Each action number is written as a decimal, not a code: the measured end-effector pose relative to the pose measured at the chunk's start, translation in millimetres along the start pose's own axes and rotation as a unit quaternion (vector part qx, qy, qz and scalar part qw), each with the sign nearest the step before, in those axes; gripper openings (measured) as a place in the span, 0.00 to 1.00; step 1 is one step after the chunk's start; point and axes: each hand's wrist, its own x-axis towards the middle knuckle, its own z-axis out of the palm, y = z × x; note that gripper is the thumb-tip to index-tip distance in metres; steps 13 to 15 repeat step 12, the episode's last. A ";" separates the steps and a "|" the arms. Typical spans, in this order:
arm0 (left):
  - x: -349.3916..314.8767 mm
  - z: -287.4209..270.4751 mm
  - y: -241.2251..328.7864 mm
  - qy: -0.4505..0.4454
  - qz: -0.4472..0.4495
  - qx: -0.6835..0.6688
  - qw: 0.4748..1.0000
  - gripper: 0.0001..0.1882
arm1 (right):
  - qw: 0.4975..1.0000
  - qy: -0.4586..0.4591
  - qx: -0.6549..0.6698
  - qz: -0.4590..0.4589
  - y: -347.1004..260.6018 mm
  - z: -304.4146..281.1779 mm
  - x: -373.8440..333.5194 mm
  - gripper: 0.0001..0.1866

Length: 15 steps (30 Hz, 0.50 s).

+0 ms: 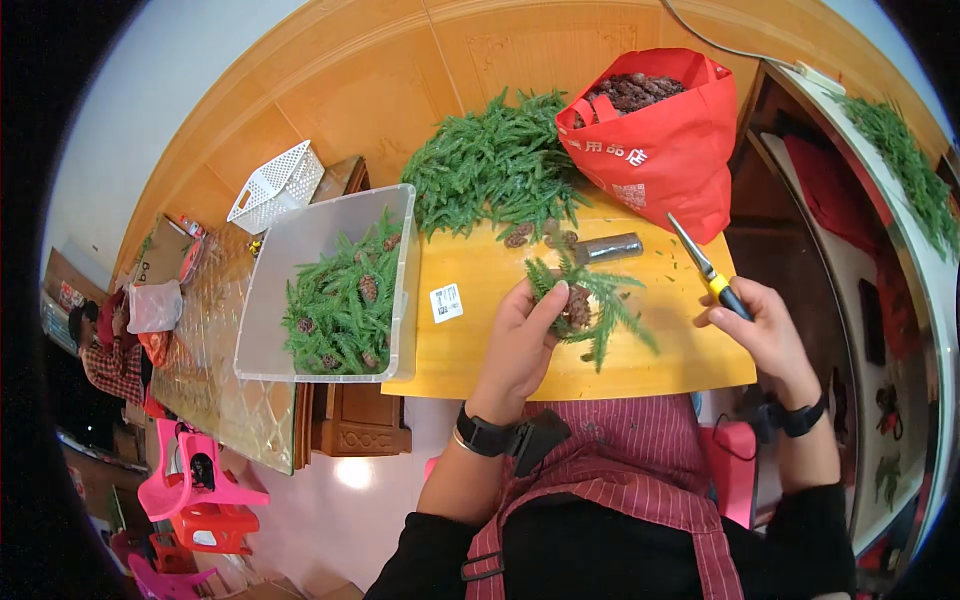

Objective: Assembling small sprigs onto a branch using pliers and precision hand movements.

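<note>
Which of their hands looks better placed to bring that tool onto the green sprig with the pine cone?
Probably the right hand: it already grips the yellow-handled tool, tip pointing away, beside the sprig. The left hand is busy pinching sprig and pine cone together.

A small yellow wooden table top (490, 345) sits before a wide panelled wall of warm orange-brown wood (370, 95), which curves up to a pale white ceiling band (180, 60). To the left stands a long table under a patterned glassy cover (215, 340) — beyond it, pink plastic stools (185, 485) on a pale shiny floor (340, 500) that catches a bright spot of light. On the right, a dark wooden cabinet (800, 210) — its interior dim
</note>
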 end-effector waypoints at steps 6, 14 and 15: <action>-6.2 9.3 -11.1 -0.028 0.032 0.048 0.998 0.12 | 0.992 0.006 0.109 -0.063 6.9 48.5 6.6 0.17; -13.2 10.7 -14.1 -0.053 0.071 0.118 0.989 0.16 | 0.973 0.005 0.215 -0.081 4.0 75.5 14.0 0.22; -13.2 10.7 -14.1 -0.053 0.071 0.118 0.989 0.16 | 0.973 0.005 0.215 -0.081 4.0 75.5 14.0 0.22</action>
